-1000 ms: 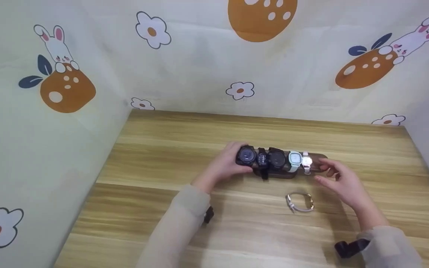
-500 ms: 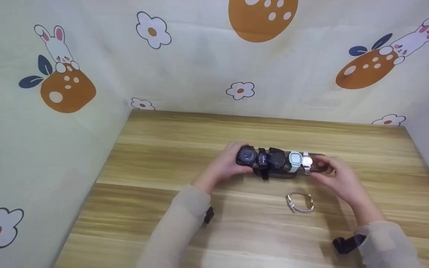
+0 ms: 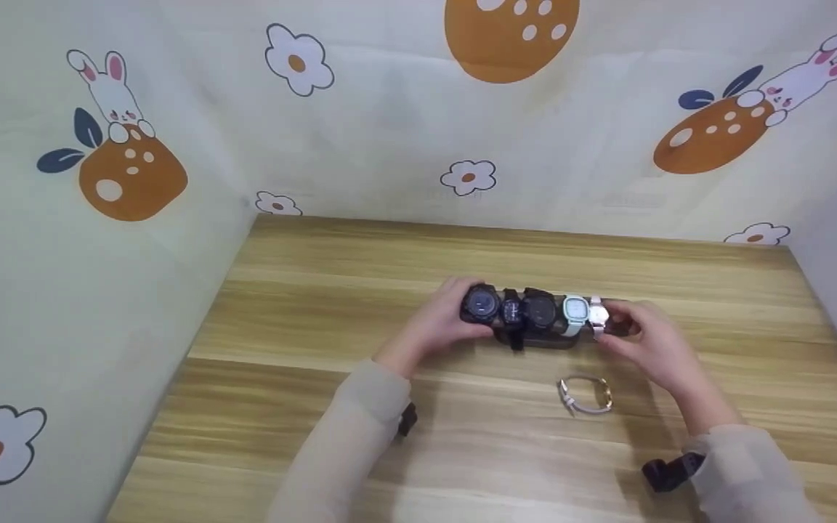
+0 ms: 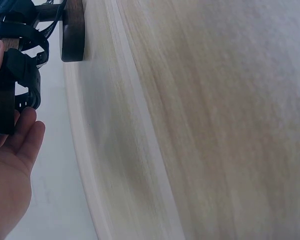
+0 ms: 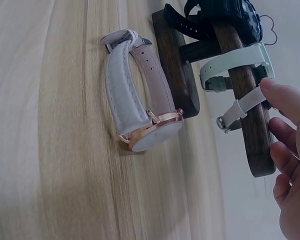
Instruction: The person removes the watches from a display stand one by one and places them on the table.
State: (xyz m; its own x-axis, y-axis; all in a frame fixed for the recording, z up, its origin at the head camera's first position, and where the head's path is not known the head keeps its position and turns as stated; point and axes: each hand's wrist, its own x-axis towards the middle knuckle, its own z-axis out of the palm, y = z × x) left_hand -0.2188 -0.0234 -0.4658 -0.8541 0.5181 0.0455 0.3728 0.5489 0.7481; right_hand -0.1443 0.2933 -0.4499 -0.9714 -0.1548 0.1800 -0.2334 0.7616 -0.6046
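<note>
A dark wooden watch stand (image 3: 549, 340) bears a row of watches near the table's middle. From the left come a large round black watch (image 3: 481, 303), two more black watches, a mint-green watch (image 3: 575, 309) and a small white-strapped watch (image 3: 599, 314). My left hand (image 3: 439, 319) holds the stand's left end, thumb in front and fingers behind. At the right end, my right hand (image 3: 654, 345) pinches the small white watch between thumb and fingers. In the right wrist view the thumb lies on its face end, and fingertips touch the bar.
A loose watch with a pale strap (image 5: 121, 92) and rose-gold case lies on its side on the wooden table (image 3: 476, 443), in front of the stand. Patterned cloth walls (image 3: 375, 145) stand behind and at the sides.
My right hand has moved left along the bar, from the stand's right end to the small white watch, and its fingers have closed in. The left hand stays put.
</note>
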